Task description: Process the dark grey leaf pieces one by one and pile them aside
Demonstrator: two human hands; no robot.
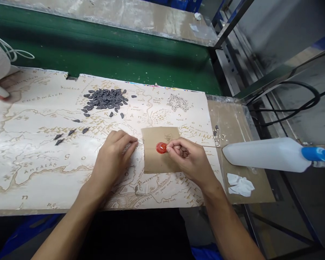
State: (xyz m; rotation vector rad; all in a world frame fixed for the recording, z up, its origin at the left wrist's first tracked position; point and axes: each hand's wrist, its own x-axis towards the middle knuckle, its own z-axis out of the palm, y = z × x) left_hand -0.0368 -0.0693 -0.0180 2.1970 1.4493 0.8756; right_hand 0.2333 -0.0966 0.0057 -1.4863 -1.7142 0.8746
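- The red round piece (pixel 160 147) is above or on the brown card (pixel 155 164); whether it touches the card, we cannot tell.
- Our right hand (pixel 191 159) has closed thumb and forefinger on the right edge of this piece; the other fingers are curled in.
- Our left hand (pixel 111 153) is half curled at the left of the card, its thumb and forefinger tips almost together. If something small is between them, we cannot tell.
- The piece looks glossy, so we judge it light, rather stiff and perhaps slippery. Its edge seems the good place for holding, with a gentle pinch, because the shiny face could smear or mark.
- On the map sheet (pixel 54 122), we see a pile of dark pieces (pixel 105 99) and a scatter of tiny bits (pixel 178 103), both beyond the hands.
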